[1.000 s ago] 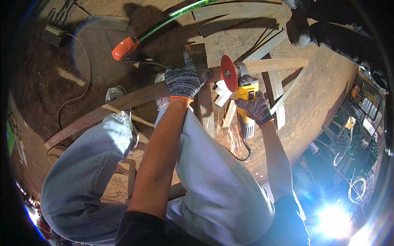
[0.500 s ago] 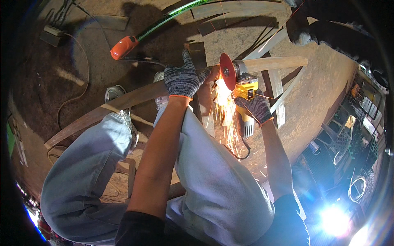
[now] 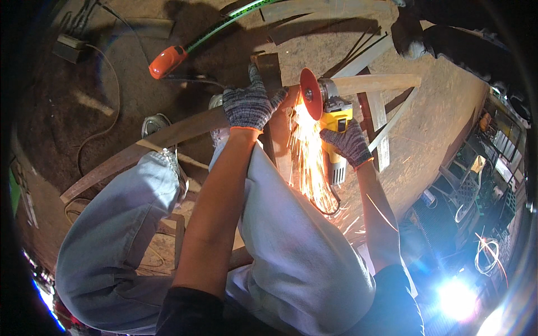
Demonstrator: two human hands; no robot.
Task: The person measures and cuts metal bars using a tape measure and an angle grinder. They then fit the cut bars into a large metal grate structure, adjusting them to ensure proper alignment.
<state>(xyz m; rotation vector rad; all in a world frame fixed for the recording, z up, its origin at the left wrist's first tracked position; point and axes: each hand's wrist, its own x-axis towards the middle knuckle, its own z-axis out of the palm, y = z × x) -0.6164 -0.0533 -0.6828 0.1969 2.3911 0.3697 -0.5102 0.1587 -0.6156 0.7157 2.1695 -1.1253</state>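
My left hand [image 3: 246,106], in a grey knitted glove with an orange cuff, presses down on a long flat metal bar [image 3: 145,143] and grips it. Its thumb and one finger stretch out along and past the bar. My right hand [image 3: 347,144], gloved alike, is closed round the body of a yellow angle grinder [image 3: 336,120]. The grinder's red disc [image 3: 311,94] stands on edge against the bar, just right of my left hand. A thick stream of sparks [image 3: 308,162] pours from the contact toward me. The exact contact point is lost in glare.
An orange-ended tool with a green strip [image 3: 168,61] lies beyond my left hand. More flat metal bars [image 3: 325,11] lie on the floor at the back and right. Cables [image 3: 115,89] run along the left. At lower right are a bright lamp [image 3: 457,299] and dark crates [image 3: 468,190].
The spark stream has grown thicker and brighter. The grinder and its disc have shifted very slightly upward. My left hand keeps its place on the bar.
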